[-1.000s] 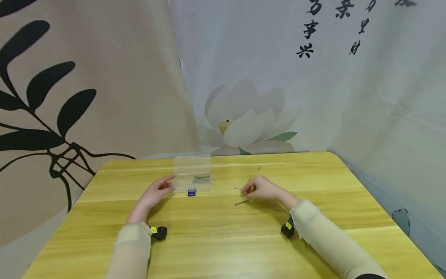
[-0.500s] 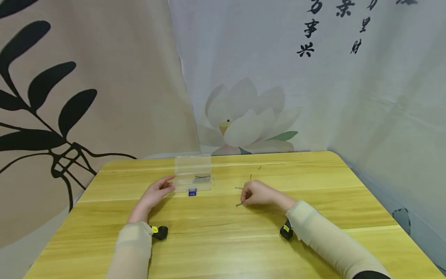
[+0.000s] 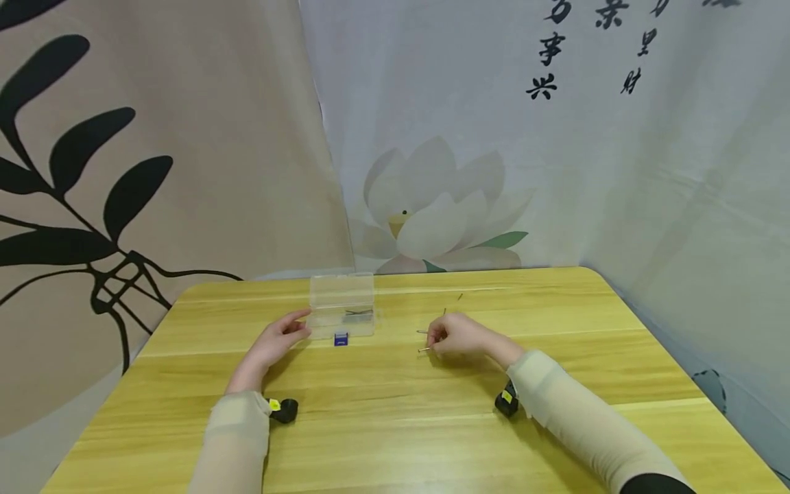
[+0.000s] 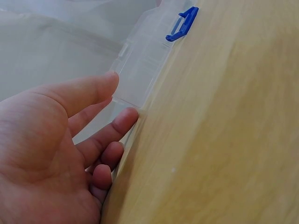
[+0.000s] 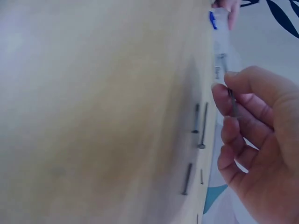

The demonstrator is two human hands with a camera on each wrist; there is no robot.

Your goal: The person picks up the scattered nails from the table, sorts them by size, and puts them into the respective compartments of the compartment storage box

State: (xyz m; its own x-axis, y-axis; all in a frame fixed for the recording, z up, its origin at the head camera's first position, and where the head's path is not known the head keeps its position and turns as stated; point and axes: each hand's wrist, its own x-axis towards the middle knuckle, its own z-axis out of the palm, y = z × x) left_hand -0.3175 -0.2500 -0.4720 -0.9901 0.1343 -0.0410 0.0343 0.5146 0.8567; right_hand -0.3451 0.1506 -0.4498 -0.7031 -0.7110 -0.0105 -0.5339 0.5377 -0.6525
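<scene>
My right hand (image 3: 459,336) pinches a nail (image 5: 232,100) between thumb and index finger, held a little above the table. Its head end (image 3: 423,350) sticks out to the left of the fingertips in the head view. A clear plastic box (image 3: 321,328) stands with its lid (image 3: 341,291) raised and a blue latch (image 3: 341,339) at the front. Inside its right part lie several nails (image 3: 358,313). My left hand (image 3: 282,339) rests at the box's left end, thumb and fingers spread around the corner, the fingertips right at the edge.
More nails lie loose on the table, among them a thick nail (image 5: 188,179), a longer nail (image 5: 203,126) and a small thin nail (image 3: 460,296) towards the back. A printed curtain (image 3: 444,137) hangs behind the table's far edge.
My right hand reached down to the nail nearest the front, took it between the fingertips and lifted it slightly away from me. The left hand and the box have stayed in place.
</scene>
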